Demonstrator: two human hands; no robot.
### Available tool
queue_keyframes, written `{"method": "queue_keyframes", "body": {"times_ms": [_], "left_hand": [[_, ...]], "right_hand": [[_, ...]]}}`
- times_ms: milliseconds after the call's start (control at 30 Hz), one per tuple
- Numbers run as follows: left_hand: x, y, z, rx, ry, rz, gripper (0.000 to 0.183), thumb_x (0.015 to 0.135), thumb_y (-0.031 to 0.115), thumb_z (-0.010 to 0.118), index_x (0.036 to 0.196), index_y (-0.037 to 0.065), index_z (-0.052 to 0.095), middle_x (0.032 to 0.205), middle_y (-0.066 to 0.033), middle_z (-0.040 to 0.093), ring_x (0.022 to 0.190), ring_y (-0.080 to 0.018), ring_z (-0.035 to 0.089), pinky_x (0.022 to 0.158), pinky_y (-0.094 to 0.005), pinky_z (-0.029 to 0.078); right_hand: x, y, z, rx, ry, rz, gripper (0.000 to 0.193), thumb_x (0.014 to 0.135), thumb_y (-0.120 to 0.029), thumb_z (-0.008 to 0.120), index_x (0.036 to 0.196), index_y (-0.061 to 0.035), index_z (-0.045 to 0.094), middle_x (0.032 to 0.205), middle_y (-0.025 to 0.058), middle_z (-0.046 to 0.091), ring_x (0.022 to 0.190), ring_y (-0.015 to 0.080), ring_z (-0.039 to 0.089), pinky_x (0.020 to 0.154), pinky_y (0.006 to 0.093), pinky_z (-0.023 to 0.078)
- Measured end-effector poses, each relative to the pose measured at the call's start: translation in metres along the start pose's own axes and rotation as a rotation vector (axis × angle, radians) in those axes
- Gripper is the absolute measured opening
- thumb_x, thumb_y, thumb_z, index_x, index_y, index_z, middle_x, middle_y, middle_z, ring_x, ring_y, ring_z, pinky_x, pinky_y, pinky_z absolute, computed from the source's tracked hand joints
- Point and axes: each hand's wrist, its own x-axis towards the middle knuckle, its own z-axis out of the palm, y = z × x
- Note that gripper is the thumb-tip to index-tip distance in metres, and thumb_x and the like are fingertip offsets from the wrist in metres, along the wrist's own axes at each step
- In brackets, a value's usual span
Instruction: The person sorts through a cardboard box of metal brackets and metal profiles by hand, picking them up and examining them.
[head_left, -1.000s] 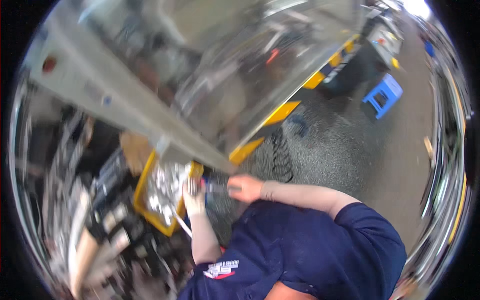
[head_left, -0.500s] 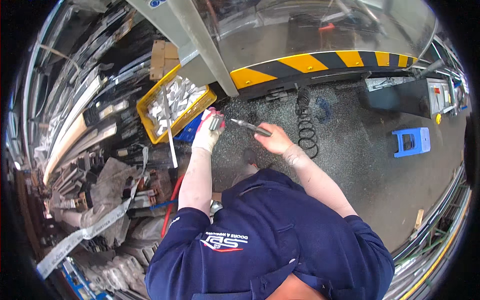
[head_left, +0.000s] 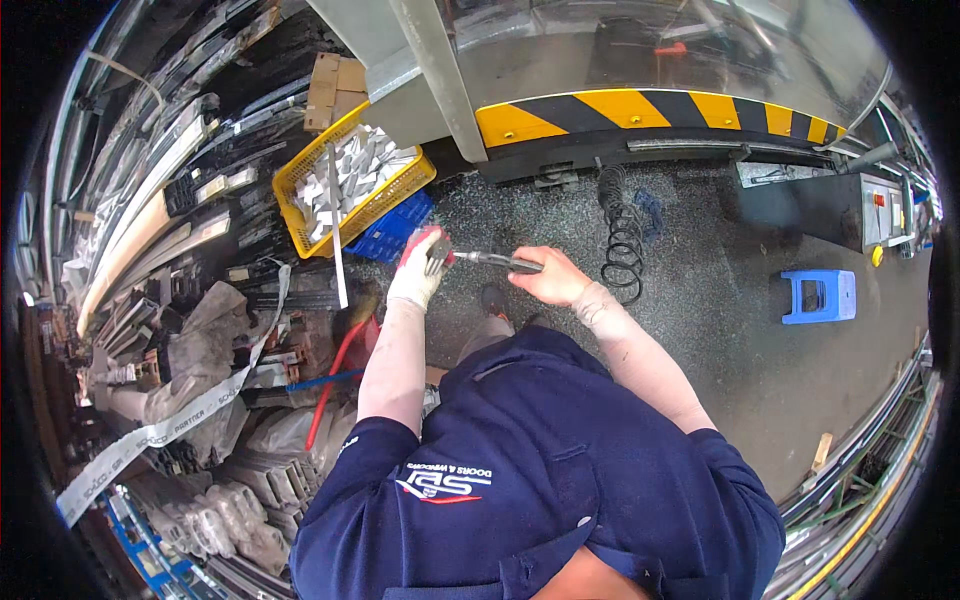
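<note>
My left hand (head_left: 413, 277), in a white glove with red on the fingers, is closed around a short grey metal profile piece (head_left: 438, 253). From the right, my bare right hand (head_left: 553, 277) grips a slim hand tool (head_left: 490, 259) with a dark handle and a tapering silver shaft. The tool points left, its tip at the metal piece; whether it goes inside, I cannot tell. Just beyond my left hand stands a yellow plastic crate (head_left: 290, 205) full of small pale cut pieces (head_left: 365, 165). A blue crate (head_left: 395, 228) sits beside it, partly covered.
A long pale strip (head_left: 338, 255) leans across the yellow crate. Ahead is a machine base with a yellow-and-black striped edge (head_left: 605, 108). A black coiled hose (head_left: 620, 235) hangs to the floor, and a blue stool (head_left: 820, 297) stands right. Stacked metal profiles (head_left: 150, 230) crowd the left.
The tool in my right hand has come left, closing the gap to the metal piece. My left hand has turned the piece slightly. The whole view has shifted a little.
</note>
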Motion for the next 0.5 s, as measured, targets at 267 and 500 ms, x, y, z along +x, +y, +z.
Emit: {"method": "queue_keyframes", "body": {"times_ms": [267,500], "left_hand": [[0.022,0.000,-0.002,-0.166,0.021,-0.072,0.014,0.096,0.014,0.062,0.110,0.013,0.061,0.103,-0.0080,0.069,0.098,-0.0277,0.067,0.078,-0.0484,0.054],[0.065,0.011,-0.036,0.036,0.069,-0.107,0.019,0.096,0.030,0.065,0.111,0.018,0.063,0.102,-0.0018,0.063,0.093,-0.0180,0.058,0.084,-0.0405,0.048]], "right_hand": [[0.020,-0.003,0.011,-0.055,0.036,0.073,0.028,0.086,-0.029,0.067,0.106,-0.0087,0.068,0.096,0.0173,0.071,0.089,0.0355,0.069,0.081,0.0458,0.053],[0.062,-0.003,0.030,-0.165,0.140,0.137,0.027,0.087,-0.032,0.066,0.104,-0.0122,0.068,0.097,0.0161,0.070,0.094,0.0375,0.067,0.082,0.0470,0.053]]}}
